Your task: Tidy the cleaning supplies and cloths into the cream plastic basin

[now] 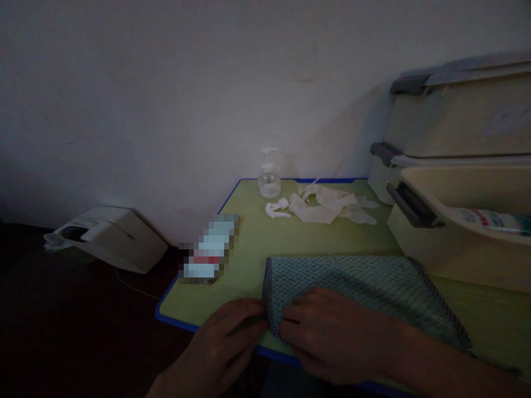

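Note:
A blue-green woven cloth [344, 273] with dark checkered edging lies flat on the green tabletop [249, 243]. At its left edge, near the front corner, my left hand [226, 331] is closed, with thumb and fingers pinching the border. My right hand [321, 326] rests over the front left part of the cloth, its fingers curled down onto the material close to the same corner. Its fingertips are partly hidden, and the forearm covers much of the cloth's front edge.
A phone [213, 249] lies left. Behind are a pump bottle [269, 182], a white nozzle [276, 208] and pale gloves [327, 204]. An open bin [452, 249] and stacked boxes [460, 121] stand right. A white container [120, 237] sits beyond the table's left edge.

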{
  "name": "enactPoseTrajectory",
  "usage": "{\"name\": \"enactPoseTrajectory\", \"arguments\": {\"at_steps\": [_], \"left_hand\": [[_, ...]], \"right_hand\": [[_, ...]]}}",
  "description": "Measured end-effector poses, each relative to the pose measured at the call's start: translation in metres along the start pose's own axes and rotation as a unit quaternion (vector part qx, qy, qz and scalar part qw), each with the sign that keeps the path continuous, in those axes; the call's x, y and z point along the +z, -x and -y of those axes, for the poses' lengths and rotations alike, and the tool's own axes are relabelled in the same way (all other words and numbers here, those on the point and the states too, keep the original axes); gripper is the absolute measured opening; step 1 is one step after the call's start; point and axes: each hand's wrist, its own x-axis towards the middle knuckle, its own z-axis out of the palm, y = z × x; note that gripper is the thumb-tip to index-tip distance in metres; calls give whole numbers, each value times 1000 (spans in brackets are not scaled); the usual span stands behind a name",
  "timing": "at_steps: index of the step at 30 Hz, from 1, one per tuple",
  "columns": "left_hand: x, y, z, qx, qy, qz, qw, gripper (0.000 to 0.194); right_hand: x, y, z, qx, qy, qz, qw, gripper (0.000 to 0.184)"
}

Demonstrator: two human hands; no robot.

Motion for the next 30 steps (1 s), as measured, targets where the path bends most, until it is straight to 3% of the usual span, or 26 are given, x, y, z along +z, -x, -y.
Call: {"name": "enactPoseTrajectory", "arguments": {"at_steps": [5,11,26,30], "left_hand": [[-4,-4,-2,5,-1,-4,1000,27],[-1,-5,-1,9,-4,-10,1000,28],[-2,-8,-5,32,-39,-62,997,28],[-3,-7,-3,35,-51,-53,997,27]], "right_hand": [[4,0,-6,7,-26,-48,998,8],[6,-2,-3,0,21,-104,994,11],[21,-5,-3,-38,30,-110,993,6],[16,-2,-6,-42,-28,-94,994,10]]}}
